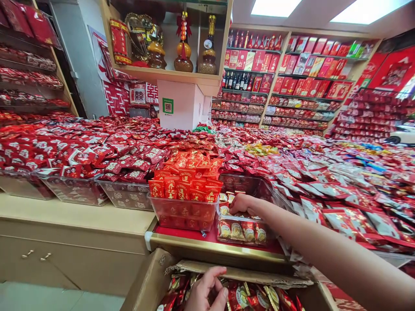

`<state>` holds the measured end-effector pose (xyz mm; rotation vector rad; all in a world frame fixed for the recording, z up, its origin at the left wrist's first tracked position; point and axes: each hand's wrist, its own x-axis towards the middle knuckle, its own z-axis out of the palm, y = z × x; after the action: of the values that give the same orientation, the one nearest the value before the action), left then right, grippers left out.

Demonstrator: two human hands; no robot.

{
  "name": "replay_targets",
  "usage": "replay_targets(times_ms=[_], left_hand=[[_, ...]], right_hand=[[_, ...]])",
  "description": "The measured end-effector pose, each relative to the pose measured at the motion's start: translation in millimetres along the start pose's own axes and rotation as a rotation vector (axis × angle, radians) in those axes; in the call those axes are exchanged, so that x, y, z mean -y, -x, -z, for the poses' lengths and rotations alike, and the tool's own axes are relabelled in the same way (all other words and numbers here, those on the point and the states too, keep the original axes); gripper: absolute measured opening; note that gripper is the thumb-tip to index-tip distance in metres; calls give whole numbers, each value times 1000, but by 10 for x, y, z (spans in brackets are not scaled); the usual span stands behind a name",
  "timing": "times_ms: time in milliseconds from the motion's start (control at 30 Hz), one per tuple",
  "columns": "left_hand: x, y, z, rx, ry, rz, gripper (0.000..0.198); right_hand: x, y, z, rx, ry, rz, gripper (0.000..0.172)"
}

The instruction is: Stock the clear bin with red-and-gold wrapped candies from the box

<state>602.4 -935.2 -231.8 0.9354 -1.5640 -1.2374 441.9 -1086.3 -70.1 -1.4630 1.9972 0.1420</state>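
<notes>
The right hand (240, 204) reaches into a clear bin (274, 195) of gold-and-red wrapped candies (242, 230), just right of the heaped bin of orange-red packets (184, 190). Its fingers curl down onto the candies, but a grip cannot be made out. Below that heaped bin, the left hand (207, 290) is half-curled over similar candies in a cardboard box (145, 283); its hold is unclear too.

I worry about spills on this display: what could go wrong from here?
1. The right hand is in the clear bin, next to red packets heaped above their own bin's rim; a bump could spill them.
2. The forearm crosses loose packets lying beside the bin and might sweep some off.
</notes>
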Motion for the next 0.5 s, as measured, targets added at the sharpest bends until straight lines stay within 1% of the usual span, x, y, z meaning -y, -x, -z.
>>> replay_targets(times_ms=[133,300,367,500], left_hand=[[-11,1,6,2,-42,-4,31],[-65,2,13,6,-65,11,29],[-96,4,18,5,-81,22,28],[-155,6,31,-17,-136,23,24]], right_hand=[[28,14,-8,11,-32,-6,11],[19,13,-54,-14,-61,58,1],[11,5,-70,-30,-52,89,4],[9,-16,-69,-60,13,94,2]])
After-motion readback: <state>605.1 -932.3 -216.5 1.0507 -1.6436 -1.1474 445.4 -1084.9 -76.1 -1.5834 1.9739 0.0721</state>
